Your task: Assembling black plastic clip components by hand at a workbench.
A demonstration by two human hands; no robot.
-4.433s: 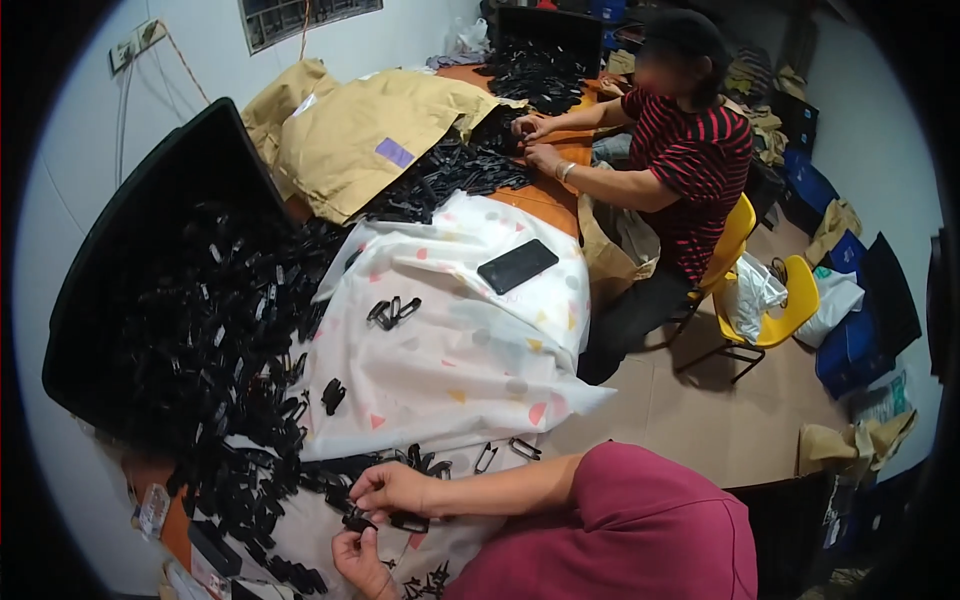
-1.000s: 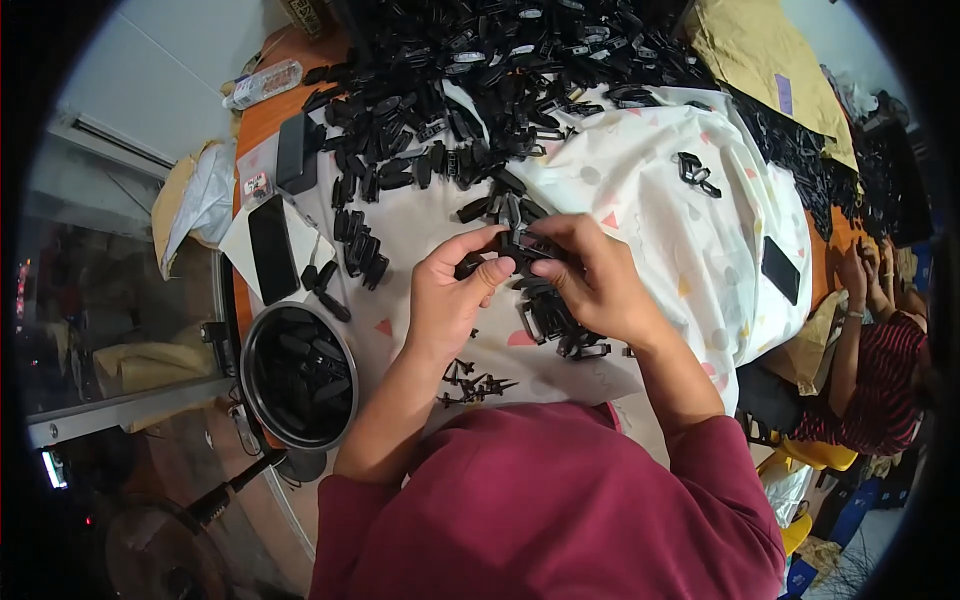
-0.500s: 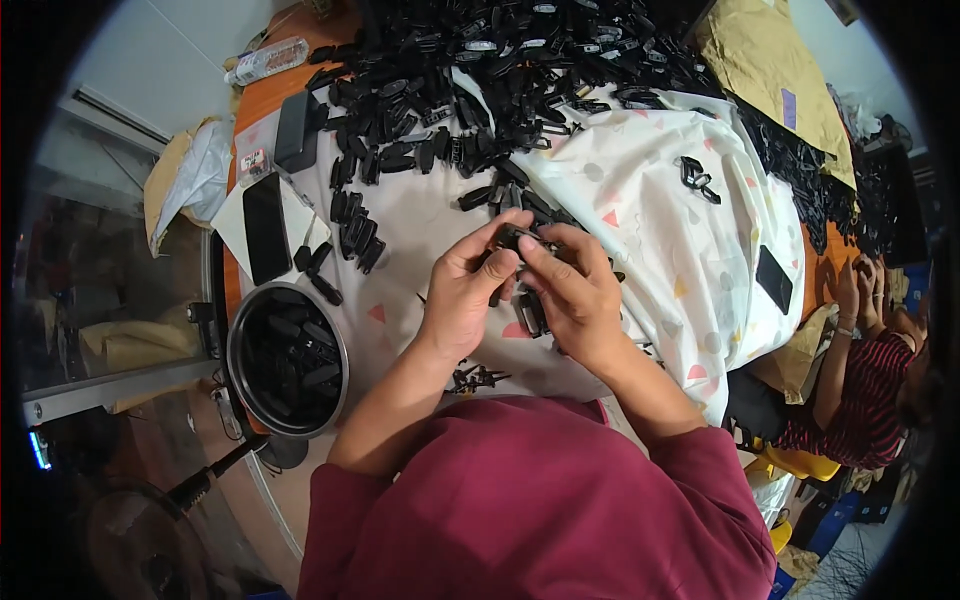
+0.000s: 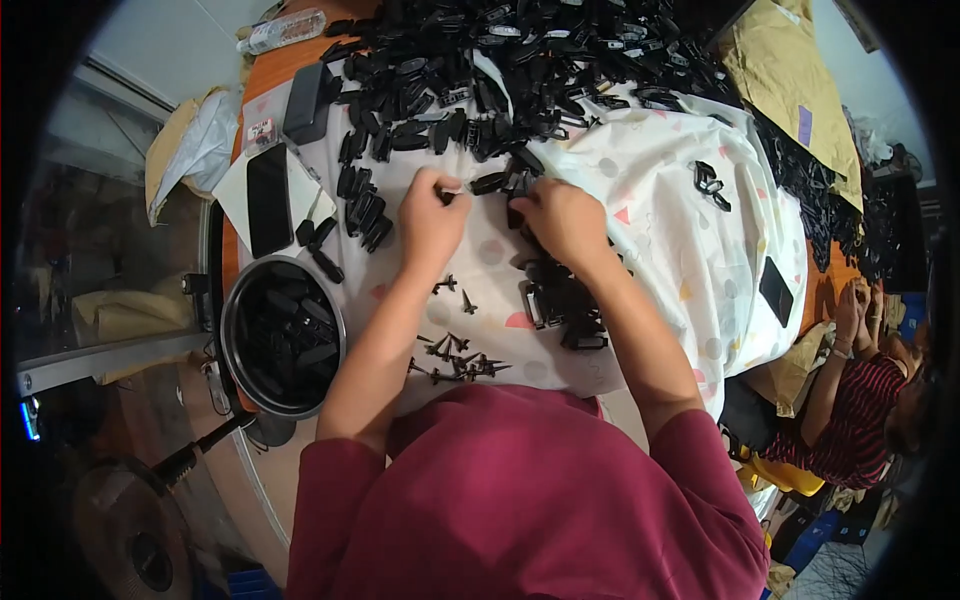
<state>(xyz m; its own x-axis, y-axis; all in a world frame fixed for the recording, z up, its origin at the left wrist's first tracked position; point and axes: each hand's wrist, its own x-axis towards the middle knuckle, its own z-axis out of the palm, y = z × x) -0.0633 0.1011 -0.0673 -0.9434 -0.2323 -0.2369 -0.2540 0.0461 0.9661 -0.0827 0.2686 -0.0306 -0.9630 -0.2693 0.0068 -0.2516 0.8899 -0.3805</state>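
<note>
My left hand is curled above the white patterned cloth, a small dark piece pinched in its fingertips; its kind does not show. To its right, my right hand has thumb and fingers closed on a black plastic part at the near edge of the pile. Beneath the right wrist lies a cluster of black plastic parts, partly covered by my forearm. Small dark pointed pieces are scattered on the cloth close to my body.
At the left stands a round metal bowl holding black parts. Beyond it lie a black phone, a dark box and a plastic bottle. Another phone rests at the right, where a co-worker's hands show. Brown paper covers the far right.
My hands were together over the middle of the cloth. Now they are apart, the left moved left with a small piece, the right at the pile's near edge. The pointed pieces are uncovered.
</note>
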